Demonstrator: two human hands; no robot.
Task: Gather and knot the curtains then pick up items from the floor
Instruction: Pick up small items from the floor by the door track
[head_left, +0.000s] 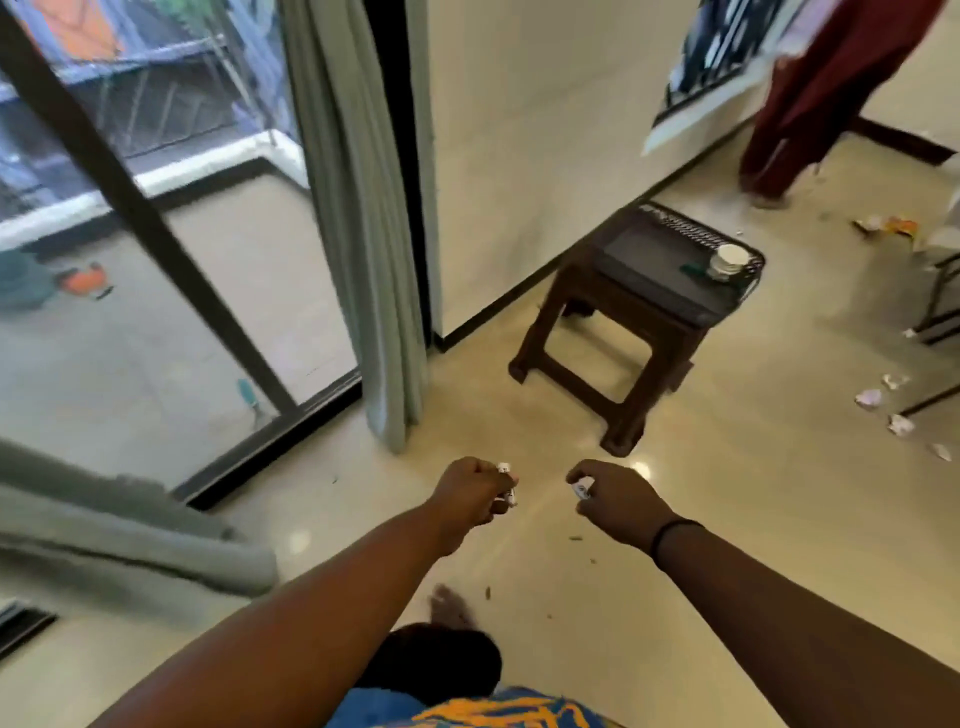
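Note:
Both my arms reach forward over the shiny floor. My left hand (470, 493) is curled round small white scraps of paper (508, 484) that stick out past its knuckles. My right hand (618, 499) pinches another small white scrap (583, 488) between thumb and fingers. A grey-green curtain (358, 208) hangs loose beside the glass sliding door, its hem near the floor. A second fold of grey curtain (130, 530) lies at the lower left. More crumpled paper bits (868, 399) are scattered on the floor at the right, and wrappers (891, 226) lie farther back.
A dark brown stool (618, 358) stands ahead against the wall, carrying a black tray (649, 270) with a white cup (727, 262). Another person in dark red trousers (800, 109) stands at the back right. A chair leg (940, 296) shows at the right edge. The balcony lies behind the glass door (156, 234).

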